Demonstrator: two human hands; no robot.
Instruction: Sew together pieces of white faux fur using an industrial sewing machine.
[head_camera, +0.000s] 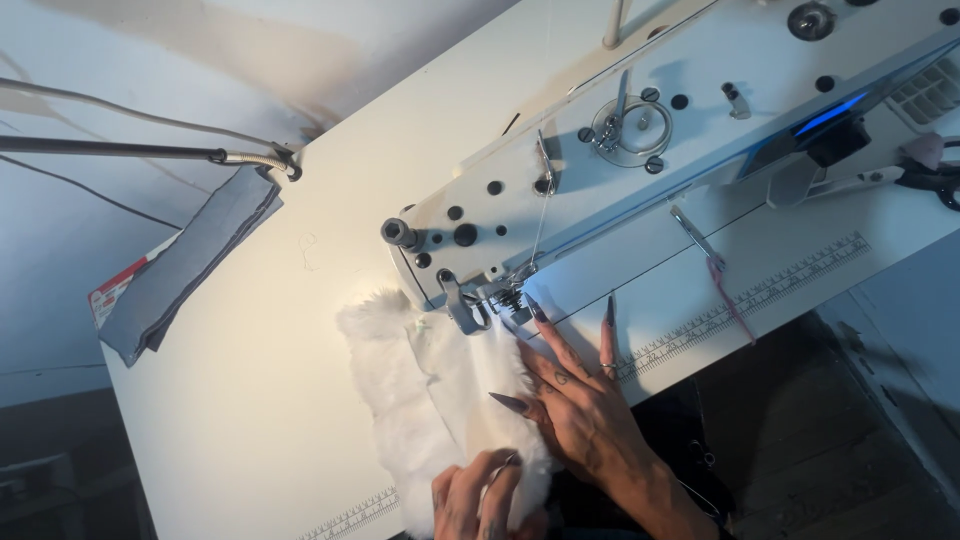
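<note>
Under the presser foot of the white industrial sewing machine (640, 150), at 12 o'clock, lies the white fluffy fur fabric (440, 400). Right hand (580, 400), fingers spread flat, presses its edge beside the needle, seemingly to steady the seam. Left hand (480, 500), at 6 o'clock, pinches the near end taut. Grey folded cloth (190, 265) hangs off the table (260, 400) at 9 o'clock; pink-handled snips (715, 270) lie at 2 o'clock, apart.

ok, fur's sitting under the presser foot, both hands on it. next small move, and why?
Probably ease the white fur piece a little further under the presser foot. Its top edge already lies at the foot, the right hand is spread flat along its right edge by the needle, and the left hand grips the near end, so both hands look set to guide it.
</note>
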